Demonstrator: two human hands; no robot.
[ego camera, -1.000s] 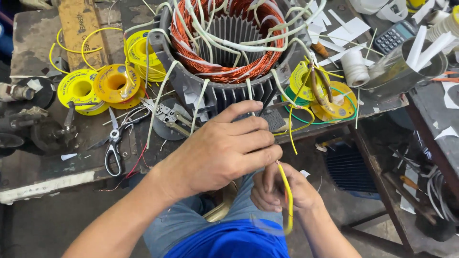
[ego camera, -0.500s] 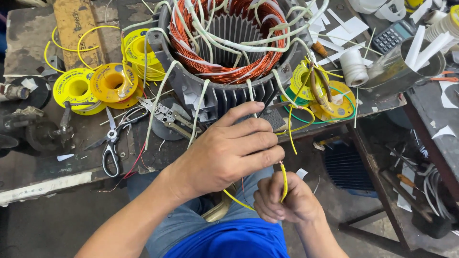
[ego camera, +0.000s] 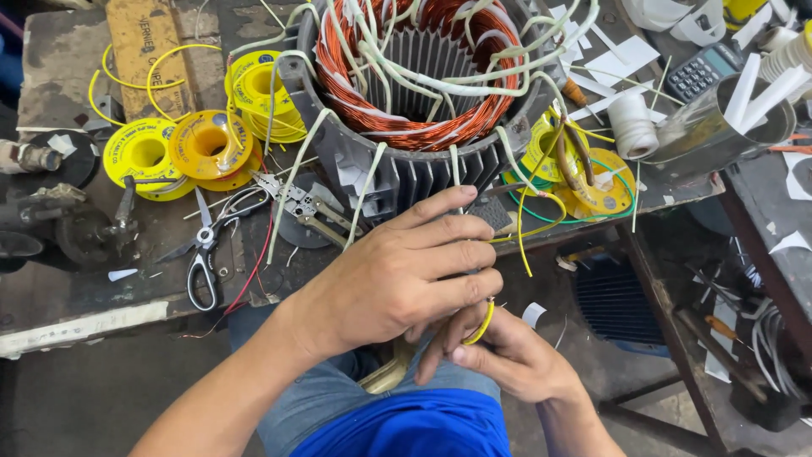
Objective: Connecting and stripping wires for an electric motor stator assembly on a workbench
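While both hands (ego camera: pixel 397 279) seemingly pinch a yellow wire (ego camera: pixel 482 326), the grip stays closed.

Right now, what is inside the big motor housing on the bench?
Inside the motor housing sit copper windings with white sleeved leads looping over them. The dark slotted core shows in the middle; its bottom is hidden.

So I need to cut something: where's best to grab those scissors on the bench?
Take the scissors by the black loop handles, coming from the bench's near edge. The handles point toward the person and the blades point away, toward the yellow spools.
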